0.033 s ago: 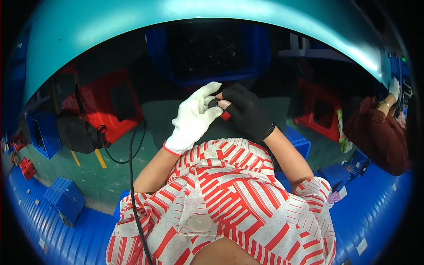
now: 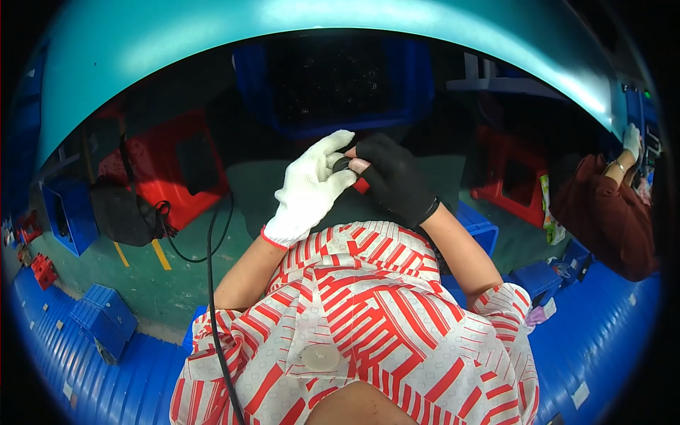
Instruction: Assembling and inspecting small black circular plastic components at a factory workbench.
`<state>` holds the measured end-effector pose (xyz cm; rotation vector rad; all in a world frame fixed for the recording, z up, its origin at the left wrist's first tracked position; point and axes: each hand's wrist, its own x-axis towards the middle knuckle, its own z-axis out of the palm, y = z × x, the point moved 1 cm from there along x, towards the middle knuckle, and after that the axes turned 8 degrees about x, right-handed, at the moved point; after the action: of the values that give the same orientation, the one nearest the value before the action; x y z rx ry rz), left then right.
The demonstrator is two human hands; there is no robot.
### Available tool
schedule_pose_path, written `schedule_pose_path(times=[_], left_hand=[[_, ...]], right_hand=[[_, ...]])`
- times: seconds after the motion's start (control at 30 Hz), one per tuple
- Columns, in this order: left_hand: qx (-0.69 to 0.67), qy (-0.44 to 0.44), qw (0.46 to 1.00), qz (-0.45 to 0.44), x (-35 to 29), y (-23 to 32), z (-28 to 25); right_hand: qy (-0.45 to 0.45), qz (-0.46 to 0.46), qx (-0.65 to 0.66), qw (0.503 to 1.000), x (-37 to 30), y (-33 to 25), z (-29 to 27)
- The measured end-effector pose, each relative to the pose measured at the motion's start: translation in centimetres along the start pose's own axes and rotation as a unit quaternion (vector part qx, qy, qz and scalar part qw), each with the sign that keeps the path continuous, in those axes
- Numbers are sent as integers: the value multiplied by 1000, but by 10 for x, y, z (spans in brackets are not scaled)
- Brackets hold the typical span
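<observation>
Green floor (image 2: 276, 191) below, teal curved worktop edge (image 2: 297, 28) arcing over the top of view. My left hand (image 2: 309, 193) in a white glove, my right hand (image 2: 393, 180) in a black fingerless glove, both raised in front of my chest and touching. Between them a small dark ring-shaped part (image 2: 343, 164): left fingers (image 2: 333, 145) curled round it from the left, right fingers (image 2: 360, 165) pinching it from the right, bare tip showing pink. A bit of red (image 2: 362, 186) shows just under the part; can't tell what it is. Below the hands, my red-and-white striped shirt (image 2: 368, 312) fills the lower middle. A black cable (image 2: 211, 283) runs down my left side. Further out: dark blue crate (image 2: 340, 85) under the worktop straight ahead, red stool (image 2: 173, 170) to the left with a black bag (image 2: 120, 209) beside it, another red stool (image 2: 506, 173) right. Blue bins (image 2: 106, 319) lower left. Another person's dark red sleeve (image 2: 602, 212) at far right.
</observation>
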<state>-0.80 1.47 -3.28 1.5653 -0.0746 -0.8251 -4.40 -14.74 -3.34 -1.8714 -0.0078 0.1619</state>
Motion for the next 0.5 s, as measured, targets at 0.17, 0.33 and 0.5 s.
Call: schedule_pose_path(times=[0.17,0.33,0.5], left_hand=[[18,4,1000,19,-2,1,0],[-172,-26,983,-63,5,-7,1],[-209,-7,976,-68,8,-13,-3]], right_hand=[[15,-21,-29,999,-1,3,3],[12,-8,45,999,2,13,-1],[-11,-25,-10,1000,-5,0,-6]])
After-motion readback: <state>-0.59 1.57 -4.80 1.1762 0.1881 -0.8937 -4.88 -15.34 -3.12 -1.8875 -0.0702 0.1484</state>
